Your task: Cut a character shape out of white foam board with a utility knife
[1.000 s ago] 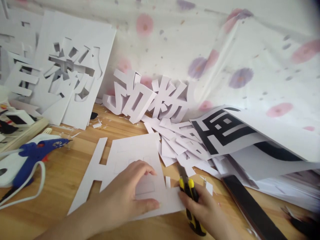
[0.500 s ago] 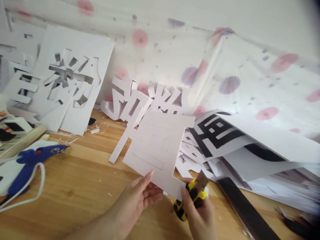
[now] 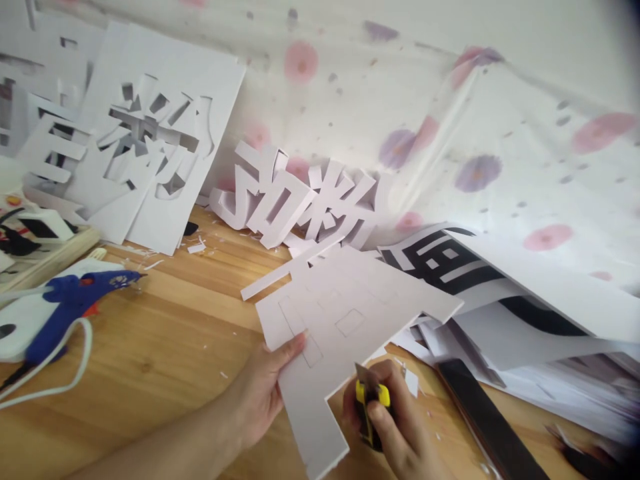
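Observation:
A white foam board piece point(image 3: 330, 340) with pencilled rectangles and a notched outline is held tilted above the table. My left hand point(image 3: 270, 380) pinches its left edge, thumb on top and the other fingers underneath. Beside the board's lower right edge, my right hand point(image 3: 395, 420) is closed round a yellow and black utility knife point(image 3: 371, 407), its blade out and pointing up and away. Whether the right fingers also touch the board I cannot tell.
Built-up white letters point(image 3: 300, 200) stand against the flowered plastic sheet point(image 3: 340, 87). Cut-out boards point(image 3: 185, 213) lean at the back left. A blue glue gun point(image 3: 70, 307) with a white cord lies left. Printed sheets point(image 3: 520, 333) and a dark flat bar point(image 3: 490, 420) lie right, on the wooden table point(image 3: 165, 400).
The board has turned clockwise, its lower corner swinging toward me. My left thumb now lies on its face. My right hand has let go of the board's corner, still holding the knife.

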Tool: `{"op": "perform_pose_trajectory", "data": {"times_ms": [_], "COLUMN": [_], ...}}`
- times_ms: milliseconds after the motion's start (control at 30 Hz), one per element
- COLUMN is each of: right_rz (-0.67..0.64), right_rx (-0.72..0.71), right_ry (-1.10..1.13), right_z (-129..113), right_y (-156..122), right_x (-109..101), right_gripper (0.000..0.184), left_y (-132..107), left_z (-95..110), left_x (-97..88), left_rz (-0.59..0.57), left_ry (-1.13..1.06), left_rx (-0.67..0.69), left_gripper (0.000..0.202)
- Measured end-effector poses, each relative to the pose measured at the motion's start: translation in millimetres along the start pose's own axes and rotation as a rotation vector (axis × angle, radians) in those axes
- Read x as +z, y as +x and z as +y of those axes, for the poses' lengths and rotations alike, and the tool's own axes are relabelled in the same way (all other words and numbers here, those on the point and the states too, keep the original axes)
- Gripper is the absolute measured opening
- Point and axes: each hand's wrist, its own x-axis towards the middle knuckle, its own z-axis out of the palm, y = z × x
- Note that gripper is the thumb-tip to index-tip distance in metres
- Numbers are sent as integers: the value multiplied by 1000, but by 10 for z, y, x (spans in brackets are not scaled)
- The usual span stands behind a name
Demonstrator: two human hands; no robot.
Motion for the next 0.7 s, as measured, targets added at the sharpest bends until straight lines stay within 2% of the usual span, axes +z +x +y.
{"op": "perform_pose_trajectory", "data": {"times_ms": [133,367,533,700], "right_rz": [31,-15,13,-43], "right_rx": [-50,-72,-152,-187], "right_ry": [-218,-254,-286,-307], "right_z": [-37,-9,-60,-133], "right_y": [9,-16,49,88], "right_x": [-42,-40,-7,-17], "right_gripper": [13,14,8,8], "left_y": [-44,-38,-38,-23], "left_z": [-45,-58,-65,-93], "left_x": [19,-12,-18,-58], "left_rz": [-33,-124,-162,-193], "left_ry": [37,33,25,40], "left_rx": [2,14,6,-4], "left_gripper": [42,47,46,46]}}
